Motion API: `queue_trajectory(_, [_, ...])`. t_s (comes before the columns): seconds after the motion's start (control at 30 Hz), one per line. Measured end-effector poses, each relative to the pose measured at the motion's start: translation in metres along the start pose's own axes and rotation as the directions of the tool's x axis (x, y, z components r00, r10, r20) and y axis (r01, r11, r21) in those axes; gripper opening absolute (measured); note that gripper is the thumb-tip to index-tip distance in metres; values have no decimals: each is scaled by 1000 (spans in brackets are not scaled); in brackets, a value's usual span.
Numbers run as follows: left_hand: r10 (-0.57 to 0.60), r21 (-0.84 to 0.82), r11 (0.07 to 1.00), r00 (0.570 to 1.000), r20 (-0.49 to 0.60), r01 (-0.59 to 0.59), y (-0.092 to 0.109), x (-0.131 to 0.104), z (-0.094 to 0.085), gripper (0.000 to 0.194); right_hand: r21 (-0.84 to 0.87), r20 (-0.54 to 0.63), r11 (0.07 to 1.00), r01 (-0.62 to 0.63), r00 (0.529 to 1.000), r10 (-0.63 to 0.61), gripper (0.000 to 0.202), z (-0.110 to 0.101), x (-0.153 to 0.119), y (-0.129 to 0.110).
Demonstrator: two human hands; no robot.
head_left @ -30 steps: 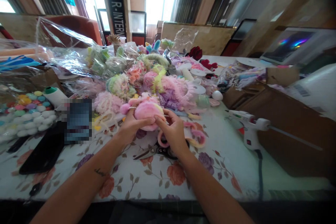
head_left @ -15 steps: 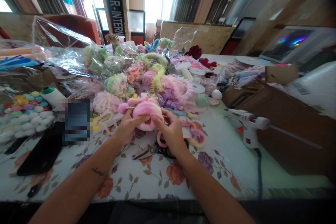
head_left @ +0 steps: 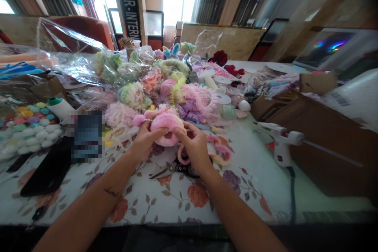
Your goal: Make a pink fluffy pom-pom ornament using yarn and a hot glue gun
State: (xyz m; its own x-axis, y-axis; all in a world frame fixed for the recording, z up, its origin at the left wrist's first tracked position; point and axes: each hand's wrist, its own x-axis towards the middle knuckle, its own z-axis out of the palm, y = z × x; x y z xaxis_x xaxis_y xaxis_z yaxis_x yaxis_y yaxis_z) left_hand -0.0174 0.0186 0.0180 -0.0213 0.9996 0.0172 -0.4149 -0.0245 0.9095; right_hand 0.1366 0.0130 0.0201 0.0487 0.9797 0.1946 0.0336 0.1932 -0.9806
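Between my two hands is a fluffy pink-and-yellow plush piece (head_left: 167, 124), rounded, with a pink pompom (head_left: 138, 120) and a string of white beads at its left side. My left hand (head_left: 145, 138) grips its left edge, thumb pressed on the front. My right hand (head_left: 193, 139) pinches the right lower edge; those fingertips are partly hidden. A pink and yellow fuzzy strip (head_left: 221, 153) trails onto the cloth by my right wrist. Below the plush piece, pruning shears (head_left: 171, 170) lie on the floral tablecloth (head_left: 141, 204), their handles partly behind my right forearm.
A heap of pastel yarn and trims (head_left: 165, 78) fills the table behind my hands. A white hot glue gun (head_left: 279, 141) stands at the right beside a cardboard box (head_left: 330, 145). To the left are a black phone-like slab (head_left: 44, 169) and bagged pompoms (head_left: 32, 134).
Both hands still hold the plush piece. It has shifted very slightly to the right, and my right fingers have moved a little with it.
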Motion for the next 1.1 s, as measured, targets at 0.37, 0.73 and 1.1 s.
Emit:
queue_trajectory(0.37, [-19,22,1000,1000,12,19,-2,-2,2,54,-133,-32,991,22,999,-26,38,0,1,1])
queue_trajectory(0.73, [92,176,980,996,-20,-87,-8,-1,-3,53,-115,-74,993,-15,997,6,42,6,1,6])
queue_trajectory(1.1, [46,135,990,997,-64,-38,-11,0,-2,56,-88,-100,996,-31,995,22,39,9,0,7])
